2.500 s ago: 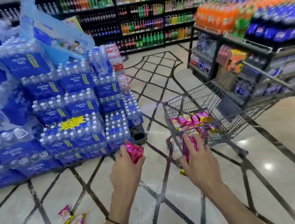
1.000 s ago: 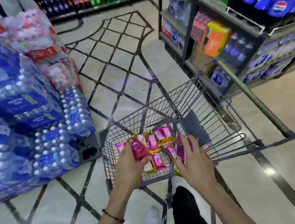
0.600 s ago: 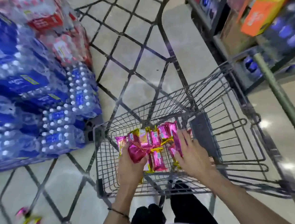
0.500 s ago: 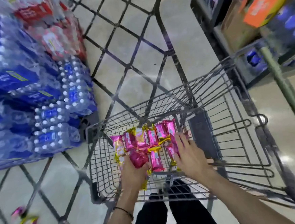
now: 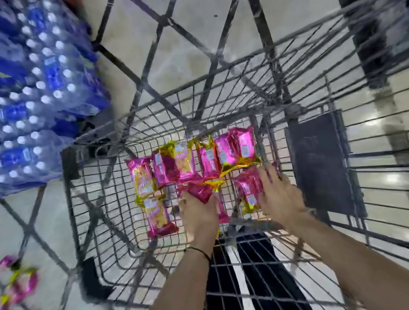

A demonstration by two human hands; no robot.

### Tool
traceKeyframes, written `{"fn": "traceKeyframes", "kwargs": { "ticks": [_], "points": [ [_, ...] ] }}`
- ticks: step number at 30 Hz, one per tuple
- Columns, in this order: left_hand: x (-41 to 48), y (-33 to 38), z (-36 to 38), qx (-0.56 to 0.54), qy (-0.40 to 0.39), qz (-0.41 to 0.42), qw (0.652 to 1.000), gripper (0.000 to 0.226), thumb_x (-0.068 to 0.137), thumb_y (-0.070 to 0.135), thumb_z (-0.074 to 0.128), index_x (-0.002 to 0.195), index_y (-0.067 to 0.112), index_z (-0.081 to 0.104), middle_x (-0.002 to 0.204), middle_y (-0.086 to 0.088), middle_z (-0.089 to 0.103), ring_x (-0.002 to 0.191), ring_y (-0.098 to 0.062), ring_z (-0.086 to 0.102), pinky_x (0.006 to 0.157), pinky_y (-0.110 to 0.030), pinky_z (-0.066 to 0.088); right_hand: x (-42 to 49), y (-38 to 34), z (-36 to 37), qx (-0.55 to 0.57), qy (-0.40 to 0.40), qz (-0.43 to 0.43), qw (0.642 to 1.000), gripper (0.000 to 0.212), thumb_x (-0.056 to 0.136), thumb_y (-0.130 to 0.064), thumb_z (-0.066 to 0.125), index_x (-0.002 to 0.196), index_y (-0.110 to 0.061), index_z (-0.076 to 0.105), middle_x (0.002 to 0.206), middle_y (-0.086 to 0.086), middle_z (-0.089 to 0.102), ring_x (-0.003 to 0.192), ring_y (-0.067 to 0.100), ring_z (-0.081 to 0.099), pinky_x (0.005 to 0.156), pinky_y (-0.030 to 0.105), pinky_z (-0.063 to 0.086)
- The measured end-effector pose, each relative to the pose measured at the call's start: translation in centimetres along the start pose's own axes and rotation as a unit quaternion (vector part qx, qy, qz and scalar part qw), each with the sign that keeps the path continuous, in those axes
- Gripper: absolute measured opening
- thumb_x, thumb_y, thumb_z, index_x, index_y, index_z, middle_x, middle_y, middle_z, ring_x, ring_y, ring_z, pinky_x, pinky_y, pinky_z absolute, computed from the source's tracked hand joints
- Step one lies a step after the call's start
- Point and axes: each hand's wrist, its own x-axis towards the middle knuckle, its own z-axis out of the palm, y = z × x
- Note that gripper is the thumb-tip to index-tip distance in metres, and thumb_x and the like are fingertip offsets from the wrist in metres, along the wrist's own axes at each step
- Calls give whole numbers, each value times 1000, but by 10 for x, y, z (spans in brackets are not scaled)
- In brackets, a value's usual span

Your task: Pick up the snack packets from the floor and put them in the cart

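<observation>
Left grip: left hand (image 5: 198, 214) is clenched round the near end of a crumpled pink packet (image 5: 200, 192), thumb against the packet's right side.
Right grip: right hand (image 5: 279, 198) has its fingers stretched over the right edge of a second pink packet (image 5: 246, 190). Motion blur hides the thumb, so I cannot tell whether it pinches the packet or only touches it.
Where these two are: both are inside the cart (image 5: 67, 163), low over its wire floor at the near end, side by side with a small gap between them.
Row behind: a row of pink-and-gold packets (image 5: 185, 163) lies on the wire floor just beyond both hands, edges overlapping, running from left to right.
Odd one: a long packet (image 5: 158, 214) lies lengthwise just left of the left hand, its far end touching the row.
Outside the cart: floor packets (image 5: 16, 292) are scattered at the lower left, too blurred to count.
Wrist: a thin black band (image 5: 201, 251) circles the left wrist.
Cart fittings: a dark flat panel (image 5: 319, 165) sits in the basket just right of the right hand.
Under the mesh: dark trousers (image 5: 270, 284) show through the near wires.
Surroundings: shrink-wrapped water bottle packs (image 5: 22, 95), with blue labels and white caps, are stacked left of the cart on a pale floor (image 5: 178, 46) crossed by dark lines.
</observation>
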Motion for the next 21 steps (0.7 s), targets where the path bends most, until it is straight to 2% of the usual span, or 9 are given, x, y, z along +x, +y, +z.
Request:
{"fn": "traceKeyframes", "kwargs": {
  "ticks": [4,10,15,21],
  "points": [
    [9,5,24,42,19,-25,999,90,90,56,67,152,15,17,152,-14,38,136,-38,40,95,-60,46,21,5,26,-14,11,-18,1000,78,95,-34,57,157,-15,14,164,9,17,127,39,52,76,46,61],
    [12,1,43,90,19,-30,995,94,91,61,61,155,13,12,162,-18,20,143,-41,26,101,-61,46,39,10,49,4,9,-9,1000,79,96,-33,56,157,-16,9,167,8,8,124,40,52,71,42,61],
    [10,6,32,80,-6,-28,996,99,89,64,63,157,13,11,162,-17,18,146,-40,23,103,-57,42,37,13,45,3,1,-3,1000,82,99,-36,51,159,-19,-2,169,7,0,134,42,45,82,44,60],
    [-11,6,0,76,-30,-9,997,105,86,66,64,160,17,7,166,-16,12,150,-41,18,110,-58,38,10,8,12,-2,-14,-7,1000,67,99,-32,49,156,-17,18,167,9,14,134,40,42,92,52,55]
  ]
}}
